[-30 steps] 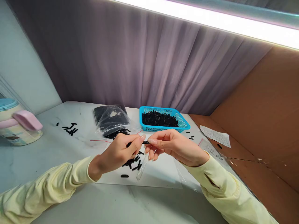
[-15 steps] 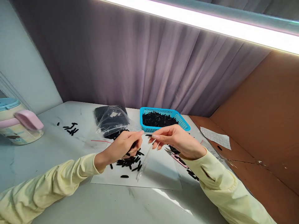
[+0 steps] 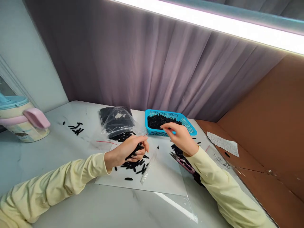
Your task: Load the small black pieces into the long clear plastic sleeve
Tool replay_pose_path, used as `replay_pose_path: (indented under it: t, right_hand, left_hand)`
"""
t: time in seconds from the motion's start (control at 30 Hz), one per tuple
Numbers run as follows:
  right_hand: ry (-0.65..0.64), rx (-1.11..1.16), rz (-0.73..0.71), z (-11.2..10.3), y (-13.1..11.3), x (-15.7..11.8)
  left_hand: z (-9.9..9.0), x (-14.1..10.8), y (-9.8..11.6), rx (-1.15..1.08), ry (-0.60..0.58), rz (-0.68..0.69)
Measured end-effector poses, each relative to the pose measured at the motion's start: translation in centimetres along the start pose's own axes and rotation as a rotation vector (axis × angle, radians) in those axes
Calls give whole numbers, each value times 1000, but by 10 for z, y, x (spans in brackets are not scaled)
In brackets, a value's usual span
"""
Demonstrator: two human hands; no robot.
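Note:
My left hand [image 3: 134,148] is closed around a bunch of small black strips [image 3: 137,150], above a white sheet [image 3: 166,177] where more such strips lie loose. My right hand [image 3: 177,134] reaches over the near rim of a blue plastic basket [image 3: 172,132] filled with black strips [image 3: 159,121]. Its thumb and finger are pinched together; whatever is between them cannot be made out against the dark pile. A white pencil-like stick with a dark tip [image 3: 154,156] rests on the sheet between my hands. Pink-handled scissors [image 3: 184,164] lie below my right wrist.
Behind my left hand is a clear plastic bag [image 3: 116,123] of black material. A lidded cup with a pink handle [image 3: 28,122] stands at the left, near some loose strips [image 3: 76,128]. A printed paper [image 3: 223,144] lies at the right. A bright light bar [image 3: 213,23] crosses overhead.
My right hand has moved up and away from my left hand to the basket; the black strip seen in its fingertips before is no longer distinguishable. My left hand keeps its bunch.

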State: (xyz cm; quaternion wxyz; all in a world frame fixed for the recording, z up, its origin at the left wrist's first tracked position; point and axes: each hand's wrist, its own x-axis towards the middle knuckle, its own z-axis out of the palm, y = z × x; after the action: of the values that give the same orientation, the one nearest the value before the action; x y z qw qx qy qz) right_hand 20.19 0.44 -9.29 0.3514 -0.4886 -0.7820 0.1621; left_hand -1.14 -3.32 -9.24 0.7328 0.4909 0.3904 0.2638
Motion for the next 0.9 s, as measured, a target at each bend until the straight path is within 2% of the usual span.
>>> replay_pose_path:
  t: [0.1,0.2,0.3,0.47,0.57,0.7,0.9]
  right_hand:
    - [-337,-103,-105,7,-32,-18]
    - [-541,-126,-127,20,-45,-29]
    - [-626,-63,-186,38,-47,-37]
    - [-725,-156,-489,72,-45,-52]
    - [-801,-83,-523,83,-42,-55]
    - [-746,109,-422,80,-39,-50]
    - [-577,664,165,45,-39,-29]
  left_hand:
    - [-2,4,-4,-21,15,17]
    - [-2,5,-5,-45,23,26]
    - [-2,5,-3,-58,16,52]
    - [-3,5,1,-76,30,47]
    - [-2,4,3,-70,18,37]
    - [-2,2,6,26,37,56]
    - [-1,-7,13,308,-6,132]
